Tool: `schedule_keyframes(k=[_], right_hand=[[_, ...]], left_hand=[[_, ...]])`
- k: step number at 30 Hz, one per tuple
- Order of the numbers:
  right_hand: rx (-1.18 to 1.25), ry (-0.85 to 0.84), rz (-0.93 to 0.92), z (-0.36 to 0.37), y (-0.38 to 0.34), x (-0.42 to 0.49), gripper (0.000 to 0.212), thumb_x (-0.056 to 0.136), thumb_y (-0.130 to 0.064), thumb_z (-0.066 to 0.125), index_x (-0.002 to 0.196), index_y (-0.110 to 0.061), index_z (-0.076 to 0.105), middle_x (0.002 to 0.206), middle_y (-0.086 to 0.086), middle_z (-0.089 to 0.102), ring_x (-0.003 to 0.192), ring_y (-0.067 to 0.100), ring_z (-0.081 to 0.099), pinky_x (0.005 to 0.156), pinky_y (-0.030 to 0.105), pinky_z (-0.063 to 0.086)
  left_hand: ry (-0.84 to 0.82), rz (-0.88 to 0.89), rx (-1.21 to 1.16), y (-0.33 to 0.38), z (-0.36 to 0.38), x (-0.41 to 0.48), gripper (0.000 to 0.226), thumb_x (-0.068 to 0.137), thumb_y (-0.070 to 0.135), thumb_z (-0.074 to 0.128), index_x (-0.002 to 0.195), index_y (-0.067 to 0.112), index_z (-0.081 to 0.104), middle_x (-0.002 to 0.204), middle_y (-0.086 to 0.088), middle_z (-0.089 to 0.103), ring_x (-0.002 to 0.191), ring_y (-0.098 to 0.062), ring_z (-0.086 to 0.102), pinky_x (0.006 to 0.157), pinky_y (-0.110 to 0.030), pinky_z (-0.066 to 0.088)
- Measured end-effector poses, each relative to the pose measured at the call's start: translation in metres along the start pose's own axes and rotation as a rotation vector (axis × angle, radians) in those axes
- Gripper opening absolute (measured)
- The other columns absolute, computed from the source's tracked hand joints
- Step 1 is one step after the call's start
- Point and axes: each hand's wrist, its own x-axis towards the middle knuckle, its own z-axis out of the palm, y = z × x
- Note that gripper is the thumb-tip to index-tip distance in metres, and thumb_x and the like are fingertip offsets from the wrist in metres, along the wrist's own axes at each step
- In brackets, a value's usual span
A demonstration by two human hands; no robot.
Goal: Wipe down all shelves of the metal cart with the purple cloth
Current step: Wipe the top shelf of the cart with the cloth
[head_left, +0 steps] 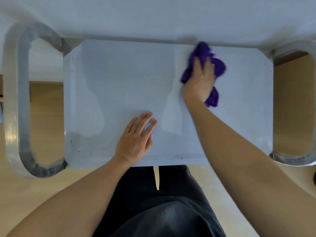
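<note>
I look straight down on the metal cart's top shelf [119, 79], a pale reflective sheet. My right hand [199, 81] presses the crumpled purple cloth [218, 66] flat against the shelf near its far right corner; the cloth is blurred and sticks out beyond the fingers and below the palm. My left hand [136, 139] rests flat on the shelf near its front edge, fingers slightly spread, holding nothing. The lower shelves are hidden under the top one.
Looped metal handles flank the cart: a left handle [17, 100] and a right handle [294, 159]. A white wall [153, 16] runs right behind the cart. Wooden floor [46, 117] shows through the handles and around my dark-clothed legs [162, 202].
</note>
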Motion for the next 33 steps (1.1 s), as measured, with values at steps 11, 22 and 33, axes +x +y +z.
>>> schedule_keyframes(k=[11, 22, 33], right_hand=[[0.007, -0.167, -0.536, -0.005, 0.03, 0.001, 0.047, 0.095, -0.014, 0.048, 0.141, -0.02, 0.045, 0.15, 0.016, 0.037, 0.139, 0.037, 0.033, 0.113, 0.047, 0.031], [-0.02, -0.218, -0.574, -0.003, -0.006, -0.072, 0.058, 0.091, -0.005, 0.056, 0.144, -0.024, 0.039, 0.155, 0.006, 0.029, 0.145, 0.031, 0.021, 0.118, 0.047, 0.02], [0.017, -0.333, -0.447, -0.03, 0.018, -0.156, 0.06, 0.093, -0.005, 0.053, 0.146, -0.026, 0.035, 0.157, 0.002, 0.026, 0.146, 0.027, 0.019, 0.115, 0.045, 0.029]], left_hand=[[-0.015, 0.009, 0.005, 0.004, 0.001, 0.003, 0.044, 0.096, 0.018, 0.045, 0.139, 0.01, 0.052, 0.154, -0.013, 0.039, 0.145, -0.026, 0.034, 0.115, -0.047, 0.033], [-0.016, 0.012, -0.013, 0.006, 0.002, 0.002, 0.043, 0.099, 0.019, 0.042, 0.14, 0.011, 0.051, 0.154, -0.012, 0.04, 0.145, -0.025, 0.035, 0.117, -0.045, 0.031], [-0.049, 0.032, -0.088, -0.001, -0.001, 0.001, 0.041, 0.097, 0.017, 0.043, 0.136, 0.009, 0.053, 0.154, -0.013, 0.039, 0.145, -0.027, 0.034, 0.119, -0.044, 0.028]])
